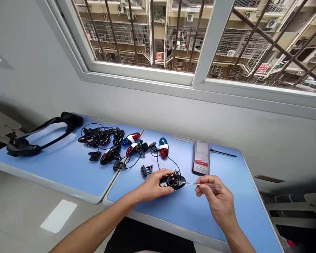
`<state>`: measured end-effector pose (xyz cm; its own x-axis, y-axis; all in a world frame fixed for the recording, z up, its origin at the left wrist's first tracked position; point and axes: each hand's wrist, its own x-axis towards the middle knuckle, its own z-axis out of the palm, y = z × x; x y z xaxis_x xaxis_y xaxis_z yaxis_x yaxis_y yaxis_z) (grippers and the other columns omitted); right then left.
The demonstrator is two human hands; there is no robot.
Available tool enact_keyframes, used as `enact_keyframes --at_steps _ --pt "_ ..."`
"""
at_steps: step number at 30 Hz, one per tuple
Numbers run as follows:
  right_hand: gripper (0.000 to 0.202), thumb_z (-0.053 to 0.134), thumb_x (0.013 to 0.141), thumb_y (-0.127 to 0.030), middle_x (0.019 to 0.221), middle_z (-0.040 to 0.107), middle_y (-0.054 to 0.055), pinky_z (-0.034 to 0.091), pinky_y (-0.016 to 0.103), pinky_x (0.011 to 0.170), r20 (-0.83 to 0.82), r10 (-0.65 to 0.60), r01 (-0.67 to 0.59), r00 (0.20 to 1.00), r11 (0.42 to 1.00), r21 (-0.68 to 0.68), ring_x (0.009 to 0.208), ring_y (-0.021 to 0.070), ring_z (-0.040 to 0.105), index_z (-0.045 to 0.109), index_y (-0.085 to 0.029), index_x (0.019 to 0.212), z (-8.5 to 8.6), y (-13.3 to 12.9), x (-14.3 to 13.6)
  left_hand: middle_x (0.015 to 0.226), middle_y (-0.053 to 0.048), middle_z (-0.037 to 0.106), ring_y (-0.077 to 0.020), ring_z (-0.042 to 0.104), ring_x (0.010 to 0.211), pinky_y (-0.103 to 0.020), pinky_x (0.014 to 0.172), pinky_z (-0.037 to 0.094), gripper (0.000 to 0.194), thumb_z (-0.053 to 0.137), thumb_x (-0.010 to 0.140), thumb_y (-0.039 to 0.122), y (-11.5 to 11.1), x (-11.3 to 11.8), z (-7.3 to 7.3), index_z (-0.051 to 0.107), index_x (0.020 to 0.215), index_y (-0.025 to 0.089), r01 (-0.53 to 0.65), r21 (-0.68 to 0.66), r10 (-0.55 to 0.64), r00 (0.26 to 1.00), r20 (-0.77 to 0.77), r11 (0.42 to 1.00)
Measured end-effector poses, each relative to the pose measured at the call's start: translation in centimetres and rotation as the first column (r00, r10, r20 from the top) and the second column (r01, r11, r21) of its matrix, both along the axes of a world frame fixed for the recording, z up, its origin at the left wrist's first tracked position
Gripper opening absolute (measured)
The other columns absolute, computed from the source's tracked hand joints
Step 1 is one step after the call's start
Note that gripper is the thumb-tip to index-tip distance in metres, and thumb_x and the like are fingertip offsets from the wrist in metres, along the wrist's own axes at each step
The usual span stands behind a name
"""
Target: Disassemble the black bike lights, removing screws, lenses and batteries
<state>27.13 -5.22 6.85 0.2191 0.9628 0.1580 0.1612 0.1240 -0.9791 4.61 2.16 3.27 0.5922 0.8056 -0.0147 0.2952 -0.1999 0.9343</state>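
Observation:
My left hand (158, 183) is closed around a black oval bike light (180, 183), its underside with a round bracket facing up. In my right hand (217, 196) is a screwdriver with a clear handle (212, 186). Its thin metal shaft points left and the tip reaches the bracket; whether it sits in a screw is too small to tell. A thin black cable runs from near the held light up to a small black part by a red and blue light (163, 147). A loose black clamp (146, 170) lies left of my left hand.
Several black, red and blue lights with cables (102, 137) lie bunched across the left table and the joint. A phone (201, 158) lies beyond my right hand, a black cable (223, 153) beside it. A black curved headset-like frame (39, 147) rests at far left. A wall and window stand behind.

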Motion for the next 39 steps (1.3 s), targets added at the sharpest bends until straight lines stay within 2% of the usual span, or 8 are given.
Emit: enact_keyframes --at_steps 5,11,16,23,27,31,36,39 --pt "0.026 0.068 0.084 -0.048 0.075 0.07 0.004 0.056 0.028 0.054 0.258 0.05 -0.057 0.965 0.998 0.021 0.055 0.0153 0.063 0.067 -0.023 0.079 -0.5 0.4 -1.8 0.118 -0.005 0.068 -0.0247 0.062 0.107 -0.034 0.095 0.046 0.054 0.073 0.074 0.024 -1.0 -0.6 -1.5 0.063 0.127 0.025 -0.018 0.037 0.021 0.996 -0.089 0.999" --pt "0.017 0.063 0.09 -0.036 0.073 0.069 0.002 0.054 0.026 0.054 0.413 0.134 -0.173 0.901 0.983 0.06 0.058 0.0143 0.063 0.064 -0.023 0.08 0.3 0.7 -2.6 0.114 -0.005 0.069 -0.0256 0.062 0.106 -0.035 0.093 0.046 0.046 0.074 0.072 0.022 -1.7 -0.9 -1.6 0.065 0.117 0.024 -0.033 0.096 0.047 0.987 -0.155 0.995" --pt "0.017 0.059 0.093 -0.036 0.077 0.069 0.002 0.054 0.028 0.062 0.466 0.261 -0.255 0.846 0.964 -0.078 0.065 0.0149 0.064 0.063 -0.023 0.084 1.8 0.4 -2.1 0.11 -0.003 0.071 -0.0248 0.061 0.105 -0.034 0.091 0.045 0.044 0.076 0.073 0.022 -1.5 -0.9 -1.6 0.066 0.116 0.025 0.021 0.135 0.002 0.987 -0.163 0.991" --pt "0.02 0.055 0.095 -0.037 0.073 0.066 0.0 0.039 0.026 0.056 0.599 0.394 -0.242 0.697 0.916 -0.321 0.062 0.0135 0.056 0.06 -0.023 0.083 4.8 0.2 -2.1 0.113 -0.004 0.072 -0.025 0.06 0.104 -0.035 0.088 0.046 0.048 0.071 0.078 0.022 -1.3 -1.0 -1.9 0.064 0.126 0.026 0.14 0.186 -0.106 0.978 -0.179 0.973" --pt "0.016 0.052 0.096 -0.03 0.062 0.057 -0.004 0.035 0.024 0.054 0.571 0.464 -0.325 0.678 0.885 -0.333 0.054 0.0108 0.046 0.057 -0.022 0.083 5.5 0.4 -2.3 0.115 -0.003 0.071 -0.0246 0.06 0.105 -0.034 0.089 0.046 0.051 0.071 0.078 0.022 -1.1 -1.1 -2.1 0.063 0.128 0.026 0.173 0.197 -0.141 0.975 -0.169 0.965" --pt "0.015 0.055 0.095 -0.029 0.071 0.063 -0.001 0.04 0.024 0.06 0.524 0.554 -0.45 0.647 0.832 -0.324 0.063 0.0117 0.053 0.06 -0.021 0.085 5.8 1.7 -1.8 0.113 -0.003 0.072 -0.0241 0.061 0.103 -0.033 0.088 0.047 0.049 0.071 0.079 0.023 -0.8 -1.2 -2.0 0.064 0.127 0.027 0.206 0.195 -0.177 0.972 -0.157 0.959" --pt "0.013 0.055 0.094 -0.025 0.078 0.068 0.001 0.044 0.025 0.068 0.516 0.685 -0.598 0.514 0.717 -0.357 0.073 0.0136 0.06 0.065 -0.021 0.087 6.9 4.0 -1.0 0.115 -0.006 0.071 -0.0251 0.062 0.105 -0.033 0.089 0.047 0.048 0.07 0.08 0.027 -0.4 -1.3 -1.9 0.064 0.128 0.026 0.208 0.205 -0.177 0.971 -0.16 0.956" --pt "0.01 0.057 0.092 -0.024 0.08 0.068 0.0 0.042 0.025 0.065 0.527 0.709 -0.575 0.469 0.698 -0.426 0.073 0.0139 0.059 0.067 -0.021 0.087 7.4 4.8 -1.5 0.119 -0.007 0.07 -0.0262 0.061 0.11 -0.033 0.092 0.046 0.05 0.072 0.081 0.03 -0.3 -1.4 -2.0 0.064 0.13 0.027 0.207 0.214 -0.172 0.97 -0.173 0.955"
